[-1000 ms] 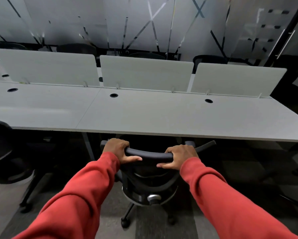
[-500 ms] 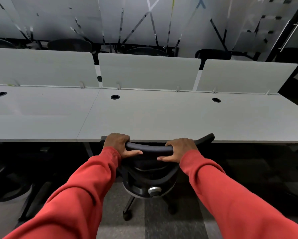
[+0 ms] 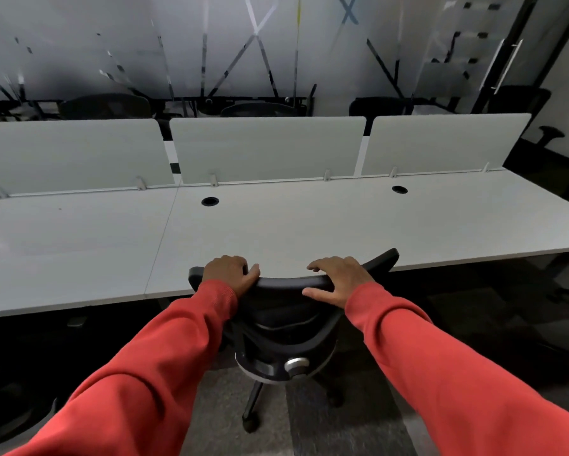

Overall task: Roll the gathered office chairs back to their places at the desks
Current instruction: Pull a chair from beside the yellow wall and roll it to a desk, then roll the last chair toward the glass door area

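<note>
Chair: you are holding the office chair (image 3: 286,284) by its top rail, right at the desk (image 3: 309,232) edge.
Push: you are needing even, straight pressure from both sides, so it is tucking in squarely.
Left hand (image 3: 230,274): fingers curling over the rail, thumb pinching.
Right hand (image 3: 339,279): fingers draping looser over it, thumb spread underneath.

An office: long white desk (image 3: 342,232) with divider panels (image 3: 266,149), frosted glass wall (image 3: 243,44).
</note>
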A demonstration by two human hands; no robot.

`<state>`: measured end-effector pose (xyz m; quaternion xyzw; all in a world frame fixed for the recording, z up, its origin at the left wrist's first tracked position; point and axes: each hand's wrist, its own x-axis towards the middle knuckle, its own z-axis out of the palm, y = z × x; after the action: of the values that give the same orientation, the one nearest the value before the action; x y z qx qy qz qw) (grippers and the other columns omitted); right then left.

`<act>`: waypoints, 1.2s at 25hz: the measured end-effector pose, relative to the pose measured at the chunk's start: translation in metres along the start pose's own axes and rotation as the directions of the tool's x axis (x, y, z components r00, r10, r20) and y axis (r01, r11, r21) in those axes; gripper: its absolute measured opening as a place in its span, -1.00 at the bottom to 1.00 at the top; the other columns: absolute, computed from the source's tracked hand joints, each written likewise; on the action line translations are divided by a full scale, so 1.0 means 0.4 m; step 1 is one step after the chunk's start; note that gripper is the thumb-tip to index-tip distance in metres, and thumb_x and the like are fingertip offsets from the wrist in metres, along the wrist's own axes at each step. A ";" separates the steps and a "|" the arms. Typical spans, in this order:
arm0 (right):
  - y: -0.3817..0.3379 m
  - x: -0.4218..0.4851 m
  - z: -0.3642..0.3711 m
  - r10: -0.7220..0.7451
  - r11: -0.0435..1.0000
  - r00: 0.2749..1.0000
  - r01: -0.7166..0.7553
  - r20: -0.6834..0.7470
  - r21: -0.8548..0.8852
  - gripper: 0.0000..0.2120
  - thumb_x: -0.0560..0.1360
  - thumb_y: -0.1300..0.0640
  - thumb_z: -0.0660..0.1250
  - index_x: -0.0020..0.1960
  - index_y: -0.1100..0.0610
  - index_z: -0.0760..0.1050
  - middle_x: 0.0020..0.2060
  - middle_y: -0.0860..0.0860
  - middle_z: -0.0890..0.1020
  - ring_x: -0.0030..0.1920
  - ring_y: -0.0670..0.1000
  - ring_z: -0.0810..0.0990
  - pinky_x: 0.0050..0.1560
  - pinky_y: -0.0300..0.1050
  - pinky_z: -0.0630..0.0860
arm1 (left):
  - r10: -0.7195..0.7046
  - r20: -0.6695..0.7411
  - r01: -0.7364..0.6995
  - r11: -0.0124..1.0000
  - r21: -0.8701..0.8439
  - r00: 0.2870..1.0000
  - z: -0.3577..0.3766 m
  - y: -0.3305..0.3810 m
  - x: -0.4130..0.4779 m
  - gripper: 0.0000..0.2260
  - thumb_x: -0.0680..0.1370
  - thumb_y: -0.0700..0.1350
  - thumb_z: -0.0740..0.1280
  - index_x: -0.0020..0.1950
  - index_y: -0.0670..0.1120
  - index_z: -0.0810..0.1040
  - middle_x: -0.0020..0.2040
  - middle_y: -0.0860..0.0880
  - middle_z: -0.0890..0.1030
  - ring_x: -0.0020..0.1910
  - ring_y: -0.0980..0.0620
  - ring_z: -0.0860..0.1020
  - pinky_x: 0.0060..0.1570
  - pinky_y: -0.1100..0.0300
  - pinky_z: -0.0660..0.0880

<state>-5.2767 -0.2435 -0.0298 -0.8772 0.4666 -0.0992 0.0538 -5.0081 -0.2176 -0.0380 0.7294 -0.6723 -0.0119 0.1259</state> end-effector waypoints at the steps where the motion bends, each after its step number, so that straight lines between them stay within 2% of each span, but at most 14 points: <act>1: 0.007 -0.016 -0.005 -0.003 1.000 0.999 0.004 -0.040 0.023 -0.27 0.39 -0.48 0.02 0.28 -0.02 0.50 0.16 -0.10 0.61 0.16 -0.03 0.55 0.27 -0.04 0.36 | -0.005 0.043 0.006 1.000 -0.007 0.999 -0.006 0.024 0.004 -0.55 0.52 0.24 0.12 -0.13 -0.06 0.63 -0.13 -0.09 0.65 -0.08 -0.14 0.57 -0.17 0.14 0.35; 4: 0.039 -0.077 -0.012 0.031 1.000 0.985 -0.029 -0.170 0.011 -0.36 0.49 -0.36 0.04 0.32 0.06 0.47 0.21 -0.02 0.57 0.24 0.02 0.51 0.31 0.00 0.37 | 0.096 0.077 -0.090 0.992 -0.084 0.992 0.004 0.123 0.001 -0.68 0.58 0.15 0.20 0.02 -0.03 0.63 0.02 -0.07 0.65 0.07 -0.12 0.57 -0.02 0.12 0.41; 6: 0.077 -0.129 -0.024 0.111 0.994 0.969 -0.111 -0.222 0.010 -0.36 0.51 -0.33 0.06 0.35 0.09 0.43 0.24 0.01 0.55 0.27 0.02 0.49 0.32 -0.01 0.38 | 0.230 0.035 -0.221 0.959 -0.176 0.972 0.026 0.221 -0.003 -0.67 0.58 0.10 0.24 0.24 -0.04 0.57 0.25 -0.05 0.58 0.28 -0.07 0.49 0.20 0.12 0.37; 8: 0.121 -0.189 -0.045 0.201 0.978 0.948 -0.210 -0.245 -0.012 -0.36 0.51 -0.31 0.05 0.37 0.10 0.42 0.26 0.02 0.55 0.27 0.03 0.50 0.31 -0.01 0.39 | 0.388 -0.011 -0.380 0.894 -0.238 0.921 0.041 0.339 -0.014 -0.56 0.58 0.06 0.28 0.40 -0.10 0.45 0.42 -0.08 0.43 0.43 -0.05 0.34 0.37 0.11 0.24; 12: 0.229 -0.352 -0.112 0.351 0.924 0.895 -0.379 -0.274 -0.056 -0.36 0.50 -0.27 0.03 0.36 0.12 0.44 0.24 0.04 0.56 0.28 0.05 0.51 0.29 0.02 0.41 | 0.614 -0.045 -0.600 0.750 -0.278 0.788 0.046 0.596 -0.052 -0.44 0.56 0.05 0.30 0.50 -0.15 0.31 0.48 -0.12 0.34 0.48 -0.06 0.28 0.44 0.14 0.15; 16: 0.351 -0.624 -0.196 0.548 0.804 0.763 -0.593 -0.343 -0.035 -0.34 0.47 -0.27 0.02 0.37 0.12 0.44 0.26 0.03 0.56 0.30 0.04 0.50 0.27 0.03 0.43 | 0.757 -0.078 -0.735 0.597 -0.321 0.648 0.050 0.894 -0.142 -0.41 0.56 0.05 0.30 0.52 -0.14 0.24 0.50 -0.11 0.32 0.47 -0.04 0.28 0.44 0.17 0.14; 20: 0.442 -0.919 -0.262 0.688 0.658 0.619 -0.752 -0.378 -0.033 -0.30 0.44 -0.29 0.00 0.37 0.13 0.44 0.25 0.03 0.57 0.27 0.05 0.52 0.25 0.02 0.43 | 0.861 -0.070 -0.826 0.456 -0.332 0.504 0.079 1.170 -0.269 -0.38 0.54 0.07 0.30 0.53 -0.14 0.23 0.52 -0.10 0.28 0.49 -0.03 0.25 0.46 0.11 0.19; 23: 0.493 -1.156 -0.300 0.772 0.523 0.483 -0.852 -0.412 -0.019 -0.40 0.50 -0.23 0.13 0.37 0.14 0.43 0.26 0.05 0.56 0.27 0.08 0.52 0.24 0.05 0.44 | 0.921 -0.058 -0.872 0.341 -0.351 0.384 0.102 1.368 -0.405 -0.39 0.53 0.08 0.31 0.51 -0.13 0.26 0.51 -0.09 0.29 0.48 -0.04 0.27 0.44 0.10 0.22; 26: 0.509 -1.347 -0.331 0.817 0.424 0.393 -0.905 -0.423 -0.023 -0.41 0.52 -0.24 0.12 0.38 0.12 0.42 0.25 0.05 0.56 0.26 0.09 0.53 0.21 0.03 0.44 | 0.961 -0.047 -0.901 0.238 -0.364 0.273 0.117 1.529 -0.535 -0.38 0.51 0.08 0.33 0.50 -0.13 0.28 0.50 -0.10 0.31 0.47 -0.06 0.29 0.42 0.08 0.24; 30: 0.498 -1.597 -0.358 0.863 0.286 0.269 -0.958 -0.428 -0.025 -0.48 0.57 -0.15 0.22 0.43 0.10 0.36 0.31 0.04 0.52 0.29 0.08 0.49 0.23 0.01 0.39 | 0.988 -0.045 -0.912 0.116 -0.393 0.145 0.132 1.713 -0.728 -0.37 0.49 0.05 0.34 0.51 -0.11 0.27 0.51 -0.08 0.29 0.47 -0.03 0.27 0.42 0.05 0.26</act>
<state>-5.8180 0.1748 -0.0064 -0.4076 0.8982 -0.1287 -0.1023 -5.7159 0.0161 0.0034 0.0832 -0.9783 -0.1229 0.1445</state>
